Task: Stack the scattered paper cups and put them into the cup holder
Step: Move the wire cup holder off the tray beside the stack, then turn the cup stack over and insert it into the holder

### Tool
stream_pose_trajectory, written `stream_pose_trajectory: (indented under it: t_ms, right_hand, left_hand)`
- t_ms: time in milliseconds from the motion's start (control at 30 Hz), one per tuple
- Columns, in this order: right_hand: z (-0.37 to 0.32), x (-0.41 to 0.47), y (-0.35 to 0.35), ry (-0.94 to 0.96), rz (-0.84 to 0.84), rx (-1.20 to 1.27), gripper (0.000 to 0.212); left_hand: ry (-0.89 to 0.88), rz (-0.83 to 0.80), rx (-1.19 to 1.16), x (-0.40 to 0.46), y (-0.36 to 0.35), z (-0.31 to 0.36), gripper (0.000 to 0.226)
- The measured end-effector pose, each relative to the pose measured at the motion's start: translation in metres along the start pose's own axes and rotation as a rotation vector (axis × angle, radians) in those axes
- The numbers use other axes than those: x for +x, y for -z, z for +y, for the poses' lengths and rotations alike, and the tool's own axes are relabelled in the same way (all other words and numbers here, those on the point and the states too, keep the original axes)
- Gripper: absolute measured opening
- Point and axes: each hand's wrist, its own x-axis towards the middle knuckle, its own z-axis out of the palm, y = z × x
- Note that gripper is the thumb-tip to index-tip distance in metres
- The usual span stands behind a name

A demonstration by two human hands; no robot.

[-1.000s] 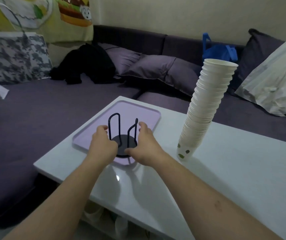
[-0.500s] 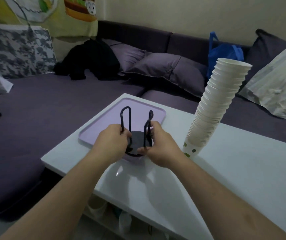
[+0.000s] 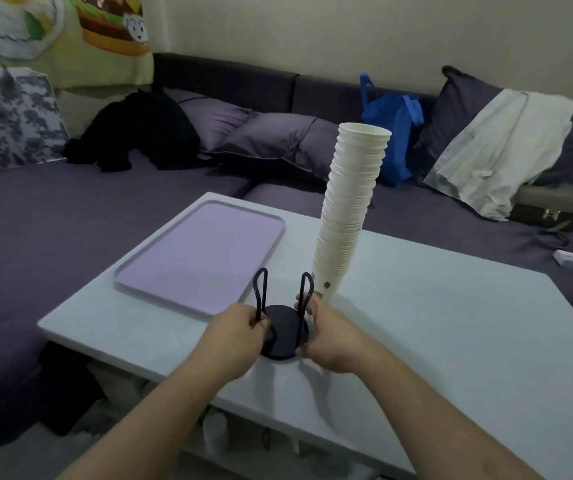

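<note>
A black wire cup holder (image 3: 284, 325) with a round base and two upright loops sits on the white table (image 3: 434, 334), just off the near right corner of the tray. My left hand (image 3: 234, 336) grips its left loop and base. My right hand (image 3: 330, 332) grips its right loop. A tall stack of white paper cups (image 3: 349, 209) stands upright on the table right behind the holder, leaning slightly. The lowest cup shows green spots.
A lilac tray (image 3: 205, 251) lies bare on the table's left part. A purple sofa with cushions (image 3: 274, 143), black clothing (image 3: 139, 133), a blue bag (image 3: 390, 126) and a white bag (image 3: 499, 147) wraps around the far side. The table's near edge runs below my forearms.
Both hands have carried the cup holder off the tray, toward me and to the right, onto the bare table in front of the cup stack.
</note>
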Motion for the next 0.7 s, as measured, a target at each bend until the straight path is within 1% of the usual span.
stream_pose_trajectory:
  t_ms: [33, 100, 133, 200, 267, 300, 333, 367, 400, 433, 500, 533, 600, 700]
  right_hand:
    - [0.004, 0.002, 0.005, -0.022, 0.005, -0.001, 0.066]
    - [0.013, 0.006, 0.018, -0.088, 0.082, 0.014, 0.048]
    - [0.017, 0.007, 0.025, -0.125, 0.144, 0.025, 0.038]
    - [0.023, 0.009, 0.036, -0.192, 0.255, 0.072, 0.03]
    - [0.026, 0.017, 0.041, -0.238, 0.33, 0.176, 0.038]
    - [0.026, 0.022, 0.042, -0.237, 0.351, 0.234, 0.048]
    - [0.026, 0.028, 0.043, -0.216, 0.366, 0.288, 0.061]
    - [0.025, 0.034, 0.042, -0.188, 0.378, 0.332, 0.074]
    - [0.024, 0.039, 0.042, -0.161, 0.385, 0.376, 0.082]
    - [0.023, 0.043, 0.042, -0.136, 0.385, 0.406, 0.084]
    - [0.021, 0.048, 0.041, -0.104, 0.377, 0.461, 0.077]
    - [0.022, 0.049, 0.04, -0.091, 0.373, 0.491, 0.072]
    - [0.024, 0.05, 0.037, -0.058, 0.371, 0.566, 0.067]
    - [0.027, 0.051, 0.036, -0.027, 0.351, 0.622, 0.062]
  left_hand:
    - [0.017, -0.03, -0.026, 0.001, 0.001, 0.002, 0.015]
    - [0.057, -0.047, -0.091, 0.003, 0.007, 0.006, 0.025]
    - [0.066, -0.009, -0.127, 0.004, 0.013, 0.009, 0.031]
    - [0.03, 0.172, -0.179, 0.005, 0.029, 0.02, 0.037]
    - [-0.1, 0.385, -0.257, 0.006, 0.045, 0.036, 0.04]
    - [-0.198, 0.457, -0.313, 0.007, 0.053, 0.048, 0.043]
    - [-0.304, 0.49, -0.352, 0.008, 0.059, 0.063, 0.048]
    - [-0.417, 0.496, -0.372, 0.008, 0.065, 0.08, 0.057]
    - [-0.519, 0.484, -0.37, 0.01, 0.069, 0.098, 0.067]
    - [-0.611, 0.456, -0.346, 0.013, 0.074, 0.117, 0.076]
    - [-0.736, 0.374, -0.241, 0.021, 0.079, 0.156, 0.085]
    - [-0.769, 0.337, -0.165, 0.026, 0.079, 0.172, 0.086]
    - [-0.787, 0.285, -0.026, 0.037, 0.073, 0.194, 0.08]
    - [-0.779, 0.285, 0.062, 0.048, 0.063, 0.195, 0.068]
